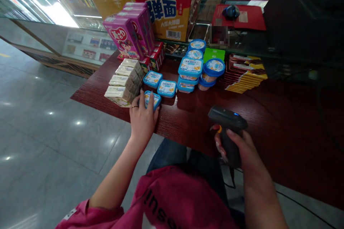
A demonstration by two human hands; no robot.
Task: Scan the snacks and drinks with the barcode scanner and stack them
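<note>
My right hand (245, 146) grips a black barcode scanner (228, 118) with a blue light, a finger by its orange trigger. At the table's front edge, my left hand (142, 116) is closed over a small blue-lidded tub (150, 100), fingertips on the lid and thumb at its side. Two similar tubs lie just behind it, one a square tub (167, 88). Left of that hand stands a row of cream-coloured packs (122, 82). Stacked square tubs (190, 68) and round blue-lidded tubs (213, 67) stand farther right.
Pink boxes (126, 35) stand on red boxes (157, 57) at the back left, before a large open carton (172, 18). Gold and brown packets (245, 75) lie at right beside a green box (214, 55). A scanner cable (231, 179) hangs below the table edge.
</note>
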